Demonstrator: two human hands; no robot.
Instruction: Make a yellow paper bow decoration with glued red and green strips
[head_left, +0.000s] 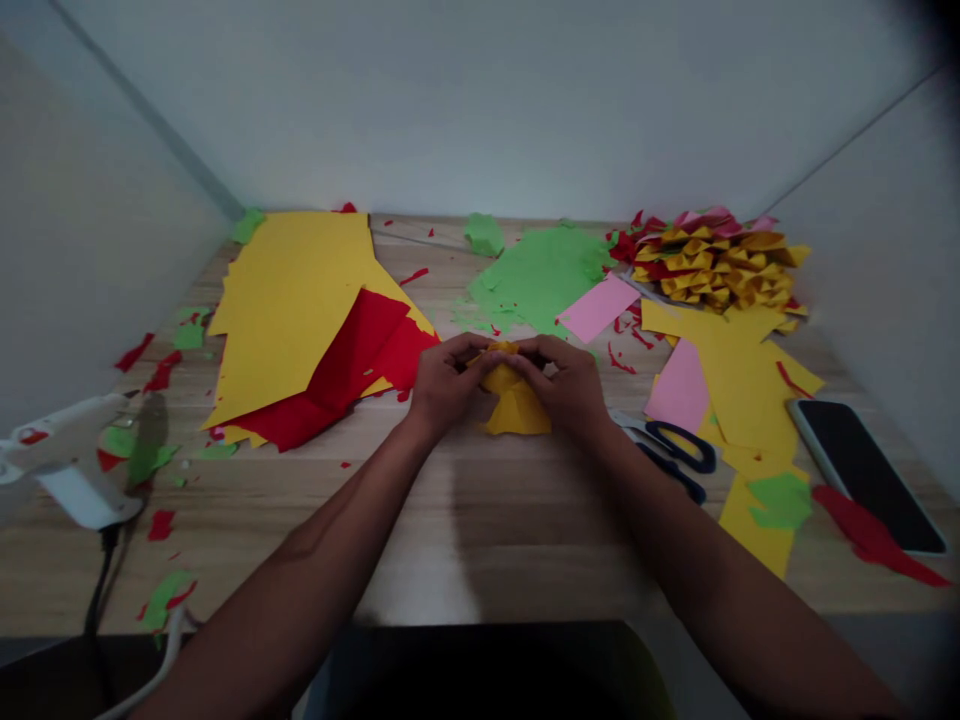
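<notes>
Yellow paper piece [519, 408], near worktop [405, 500] centre. Left-hand fingers [466, 350] and right-hand fingers [546, 352] pinch its gathered top. Probably light, limp, easily creased or torn; best gripped at the gathers, flared edge untouched.

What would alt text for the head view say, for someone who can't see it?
Two bare hands, left and right, pinch a piece of yellow paper over a wooden table. Large yellow sheets lie left; scissors, a phone and a pile of folded paper lie right.
</notes>
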